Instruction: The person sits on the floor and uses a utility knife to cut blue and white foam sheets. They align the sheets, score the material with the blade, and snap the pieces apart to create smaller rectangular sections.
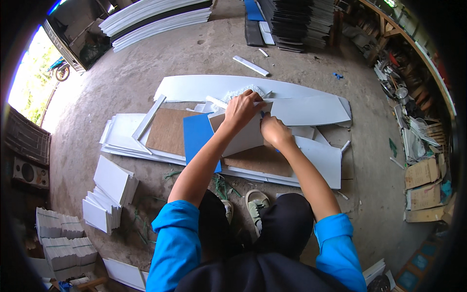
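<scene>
My left hand is closed on the top edge of a white board, which stands tilted over the pile. Close by on its right, my right hand is curled shut at the board's upper right edge. A small blue tool shows at its fingers; its kind is too hidden to tell. Beneath lie a brown board, a blue sheet and stacked white sheets. Behind my hands, white crumbs and offcuts rest on a long white sheet.
Bundles of cut white pieces stand on the concrete floor to the left, with more tied bundles nearer. Tall stacks of dark sheets and white sheets are at the back. Cardboard and clutter line the right wall.
</scene>
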`<state>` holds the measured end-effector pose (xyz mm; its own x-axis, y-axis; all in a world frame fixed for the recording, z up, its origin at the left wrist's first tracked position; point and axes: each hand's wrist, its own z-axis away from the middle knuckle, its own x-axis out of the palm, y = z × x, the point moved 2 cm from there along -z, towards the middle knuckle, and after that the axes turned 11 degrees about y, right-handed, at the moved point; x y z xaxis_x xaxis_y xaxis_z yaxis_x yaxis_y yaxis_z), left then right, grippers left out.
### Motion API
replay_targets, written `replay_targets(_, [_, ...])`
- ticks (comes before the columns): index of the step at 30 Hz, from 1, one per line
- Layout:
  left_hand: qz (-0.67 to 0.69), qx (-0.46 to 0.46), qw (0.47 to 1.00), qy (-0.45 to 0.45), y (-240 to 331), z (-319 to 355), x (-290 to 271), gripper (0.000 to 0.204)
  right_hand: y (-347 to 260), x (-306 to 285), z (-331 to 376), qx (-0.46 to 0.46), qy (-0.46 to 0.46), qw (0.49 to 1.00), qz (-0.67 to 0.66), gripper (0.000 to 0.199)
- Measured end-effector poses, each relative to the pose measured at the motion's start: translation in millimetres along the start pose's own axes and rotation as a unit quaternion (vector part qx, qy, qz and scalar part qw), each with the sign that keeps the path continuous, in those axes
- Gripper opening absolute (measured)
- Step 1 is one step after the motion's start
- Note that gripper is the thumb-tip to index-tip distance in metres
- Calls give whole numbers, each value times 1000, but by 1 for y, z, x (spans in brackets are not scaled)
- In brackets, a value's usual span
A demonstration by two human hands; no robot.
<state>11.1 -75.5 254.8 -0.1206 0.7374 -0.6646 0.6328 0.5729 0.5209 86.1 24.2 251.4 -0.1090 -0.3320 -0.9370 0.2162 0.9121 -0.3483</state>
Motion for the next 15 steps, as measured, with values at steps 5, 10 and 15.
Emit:
replay_targets(5, [-6,4,1000,4,-1,-2,4,26,5,12,-7,7,13,1000,-8,31])
replay_targets(10, [-82,25,995,-54,-3,0,4,29,-2,-1,2,-27,-34,998,54,28])
replay_targets(15, [-93,42,994,-50,-6,0,8,32,5,10,3,11,5,1000,11,25])
